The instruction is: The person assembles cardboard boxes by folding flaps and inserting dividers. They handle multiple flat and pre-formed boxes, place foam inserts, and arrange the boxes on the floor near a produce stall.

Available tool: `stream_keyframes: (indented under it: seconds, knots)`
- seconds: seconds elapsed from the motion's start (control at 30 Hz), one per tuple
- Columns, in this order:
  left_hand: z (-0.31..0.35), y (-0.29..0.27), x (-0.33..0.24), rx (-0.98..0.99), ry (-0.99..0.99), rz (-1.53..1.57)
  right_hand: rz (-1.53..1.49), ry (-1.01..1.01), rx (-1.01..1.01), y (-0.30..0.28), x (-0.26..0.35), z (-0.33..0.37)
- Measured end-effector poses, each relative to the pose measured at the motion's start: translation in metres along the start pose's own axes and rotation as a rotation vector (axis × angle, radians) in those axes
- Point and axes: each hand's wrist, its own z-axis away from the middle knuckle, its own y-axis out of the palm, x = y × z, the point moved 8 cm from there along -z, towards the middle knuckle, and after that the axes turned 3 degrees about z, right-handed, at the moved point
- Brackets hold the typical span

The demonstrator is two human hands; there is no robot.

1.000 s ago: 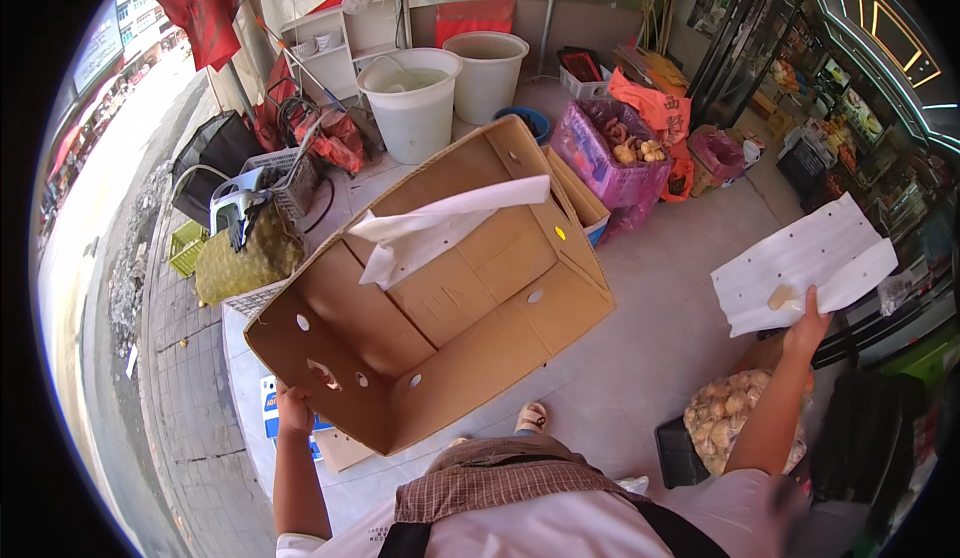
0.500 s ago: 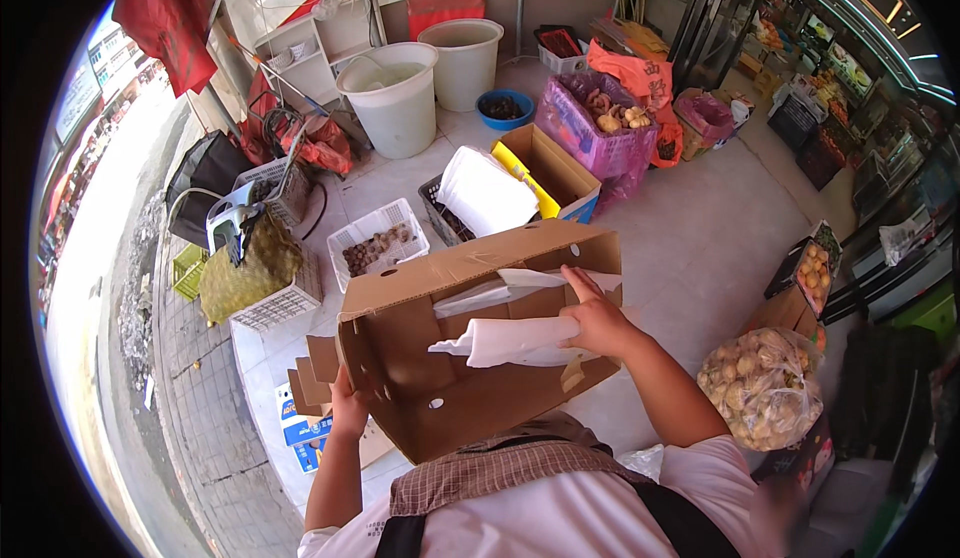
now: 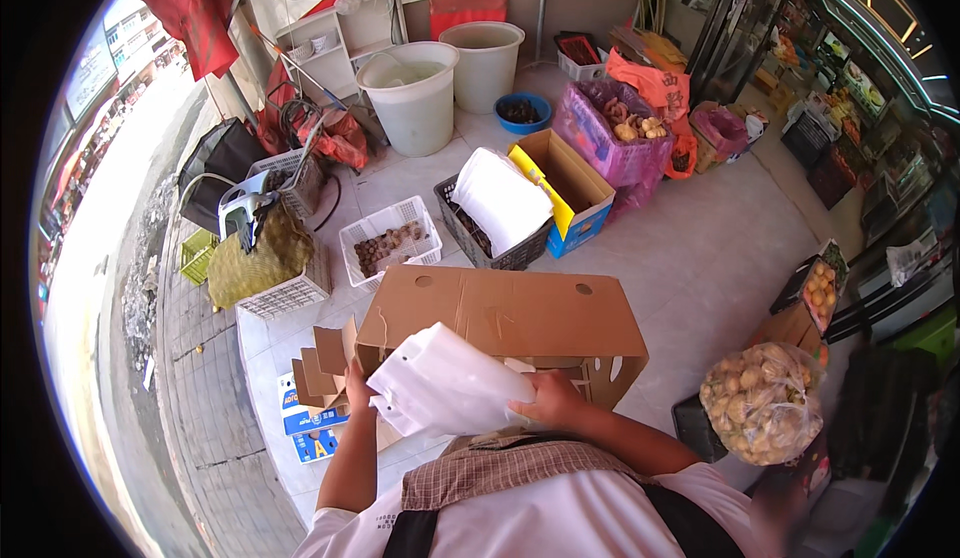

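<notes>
A brown cardboard box (image 3: 500, 308) is tipped in front of my chest, its long side facing up and two oval holes showing in it. My left hand (image 3: 358, 390) is closed on the box's left edge, fingers partly hidden. In my right hand (image 3: 553, 401) is a folded white sheet (image 3: 450, 383) with small holes along its left end. It lies across the near side of the box and hides most of the opening. Whether the sheet is paper or plastic, I cannot tell.
Beyond the box stand a white crate (image 3: 432, 242) of small brown round things, a black crate (image 3: 525, 258) with white sheets, and a blue-yellow carton (image 3: 590, 220). Flattened cartons (image 3: 312, 413) lie left. A clear bag of round produce (image 3: 765, 403) sits right. White tubs (image 3: 418, 123) stand behind.
My right hand has drawn the white sheet out of the box and moved left and down toward me. The box has tilted, so its long side now faces up.
</notes>
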Motion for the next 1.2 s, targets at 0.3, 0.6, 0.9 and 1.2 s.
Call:
stream_keyframes:
  seconds: [0.3,0.6,0.9,1.2]
  knots:
    - [0.172,0.089,0.031,-0.306,-0.758,0.119,-0.159,0.221,0.008,0.016,-0.06,0.023]
    - [0.166,0.177,-0.004,0.497,-0.412,0.161,-0.259,0.211,0.217,0.042,-0.061,0.012]
    - [0.136,0.216,0.003,0.447,-0.609,0.6,-0.482,0.172,-0.122,-0.039,-0.018,0.008]
    - [0.167,0.265,-0.078,0.616,0.107,-0.069,-1.549,0.32,-0.528,-0.111,-0.096,0.044]
